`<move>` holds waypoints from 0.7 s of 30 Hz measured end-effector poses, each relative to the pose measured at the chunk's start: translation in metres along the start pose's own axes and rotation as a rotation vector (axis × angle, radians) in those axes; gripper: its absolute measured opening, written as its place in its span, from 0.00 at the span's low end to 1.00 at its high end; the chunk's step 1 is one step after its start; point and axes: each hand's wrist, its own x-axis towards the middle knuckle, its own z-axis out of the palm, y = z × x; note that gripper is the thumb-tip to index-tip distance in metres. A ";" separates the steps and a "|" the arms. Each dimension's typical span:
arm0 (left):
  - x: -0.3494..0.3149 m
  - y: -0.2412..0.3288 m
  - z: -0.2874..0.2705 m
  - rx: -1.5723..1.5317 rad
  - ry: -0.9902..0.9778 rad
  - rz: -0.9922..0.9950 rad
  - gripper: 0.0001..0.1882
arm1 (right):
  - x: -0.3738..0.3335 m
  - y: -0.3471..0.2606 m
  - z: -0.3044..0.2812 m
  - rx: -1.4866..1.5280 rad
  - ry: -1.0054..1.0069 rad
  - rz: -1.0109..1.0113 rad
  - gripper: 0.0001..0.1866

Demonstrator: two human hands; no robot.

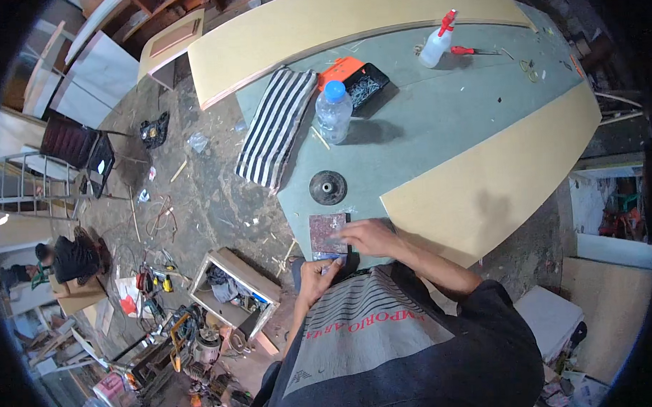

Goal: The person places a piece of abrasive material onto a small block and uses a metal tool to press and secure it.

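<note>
At the near edge of the green-grey worktable [423, 117] lies a worn reddish-brown square sheet [325, 226] with pale smears; a dark edge shows along its right side. My right hand [370, 237] reaches over it from the right, fingers stretched out, the tips at its lower right part. My left hand [317, 278] is closed at the table's edge just below the sheet, thumb and fingers together by a small bluish-white bit that I cannot make out. Beyond the sheet rests a round black disc [328, 187] with a metal centre.
A blue-capped bottle [334, 117], an orange-and-black box of screws [365, 87], a striped cushion [274, 126], a spray bottle [435, 45] and a red-handled screwdriver [464, 51] are farther back. Pale boards [497, 176] overlap the table. A wooden crate [232, 293] and scattered tools lie left; a person [76, 257] crouches there.
</note>
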 end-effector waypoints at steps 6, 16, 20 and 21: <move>0.020 0.045 -0.034 0.539 0.084 0.277 0.23 | -0.020 -0.002 -0.032 0.214 0.322 0.380 0.17; 0.058 0.016 -0.067 0.427 0.311 0.373 0.23 | -0.020 0.005 -0.021 -0.142 0.346 0.335 0.21; 0.046 -0.034 -0.059 0.195 0.340 0.118 0.24 | 0.036 0.015 -0.023 -0.124 0.414 0.204 0.31; 0.044 -0.038 -0.054 0.034 0.333 0.052 0.25 | 0.047 0.013 -0.025 -0.126 0.412 0.200 0.31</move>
